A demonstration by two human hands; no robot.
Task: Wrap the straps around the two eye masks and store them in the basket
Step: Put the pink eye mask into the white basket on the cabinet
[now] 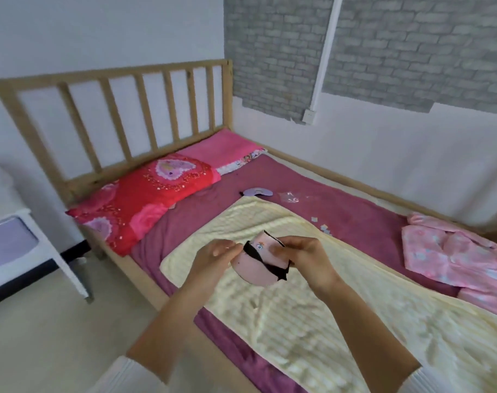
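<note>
A pink eye mask [255,268] with a black strap [270,265] crossing it is held up above the cream blanket [298,307]. My left hand [216,256] pinches its left edge. My right hand [301,251] grips its right side and the strap end. A second eye mask [258,192], purple, lies flat on the magenta sheet farther up the bed, apart from both hands. No basket is in view.
A red pillow [145,194] and a pink pillow [221,148] lie by the wooden headboard [114,109]. Pink pyjamas [454,256] sit at the bed's right. Small plastic wrappers [291,197] lie near the purple mask. A white nightstand [23,251] stands at the left.
</note>
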